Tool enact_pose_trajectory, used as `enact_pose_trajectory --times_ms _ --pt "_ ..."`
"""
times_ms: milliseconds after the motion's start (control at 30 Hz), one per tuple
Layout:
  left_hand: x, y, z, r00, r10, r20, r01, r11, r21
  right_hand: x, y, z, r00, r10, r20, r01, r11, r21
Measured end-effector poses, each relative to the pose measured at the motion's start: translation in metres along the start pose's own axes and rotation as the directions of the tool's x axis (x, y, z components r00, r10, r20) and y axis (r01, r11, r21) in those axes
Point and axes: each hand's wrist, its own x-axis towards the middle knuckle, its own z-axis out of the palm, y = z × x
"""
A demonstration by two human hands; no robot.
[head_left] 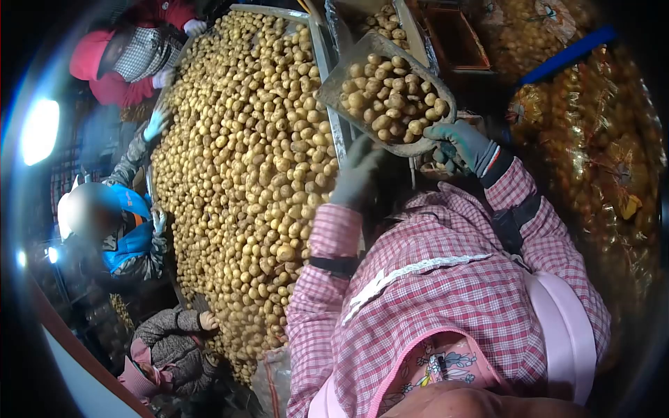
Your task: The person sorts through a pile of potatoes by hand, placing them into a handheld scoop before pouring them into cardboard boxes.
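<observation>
My right hand (461,144), in a grey-green glove, is closed on the near rim of a scoop-shaped pan (333,89). A heap of small potatoes (390,94) lies in the pan, which is held above the right side of the sorting table. My left hand (357,171), gloved too, is just below the pan's left side, at the table's metal edge (339,136). Motion smears its fingers, and I cannot tell whether they touch the pan. Loose potatoes (244,160) cover the table beside it.
Across the table are a person in red (125,90), a person in a blue vest (132,223) and a person in a grey jacket (167,348). A bin with potatoes (411,35) stands beyond the pan. Filled net bags (592,160) and a blue bar (568,56) are at right.
</observation>
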Motion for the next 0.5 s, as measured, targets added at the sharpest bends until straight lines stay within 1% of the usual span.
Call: enact_pose_trajectory --times_ms 33,67,167,200,233,300,333,433,467,500 --pt "0.004 -0.007 0.021 0.998 0.042 0.056 -0.039 0.998 -0.049 0.009 0.009 -0.011 1.0 -0.023 0.006 0.023 0.999 0.041" --pt "0.011 -0.008 0.022 0.978 0.153 0.141 -0.168 0.98 0.105 0.012 0.012 -0.018 0.999 -0.04 -0.003 0.04 0.997 0.069" --pt "0.028 -0.024 -0.006 0.974 0.209 0.092 -0.218 0.97 0.104 0.018 0.017 -0.036 0.995 -0.079 -0.063 0.087 0.987 0.133" --pt "0.031 -0.021 -0.024 0.954 0.3 0.023 -0.271 0.824 0.498 0.015 0.013 -0.035 0.993 -0.076 -0.088 0.086 0.99 0.115" --pt "0.024 -0.008 -0.027 0.94 0.338 -0.037 -0.254 0.77 0.586 0.01 0.005 -0.032 0.991 -0.073 -0.113 0.084 0.992 0.098" --pt "0.012 0.015 -0.035 0.881 0.471 -0.035 -0.232 0.496 0.837 -0.008 -0.012 -0.027 0.986 -0.053 -0.16 0.052 0.999 -0.011" --pt "0.012 0.012 -0.04 0.835 0.55 -0.017 -0.199 0.33 0.923 -0.006 -0.014 -0.019 0.966 -0.019 -0.256 0.021 1.0 0.002" --pt "0.022 0.005 -0.054 0.852 0.519 0.065 -0.149 0.122 0.981 0.007 -0.016 -0.035 0.986 0.029 -0.167 -0.018 0.998 0.065" --pt "0.027 -0.002 -0.055 0.883 0.466 0.043 -0.143 0.181 0.973 0.012 -0.019 -0.04 0.986 0.03 -0.163 -0.026 0.999 0.029" --pt "0.03 -0.01 -0.058 0.886 0.46 0.051 -0.137 0.155 0.978 0.018 -0.022 -0.043 0.984 0.02 -0.175 -0.015 1.0 0.028"
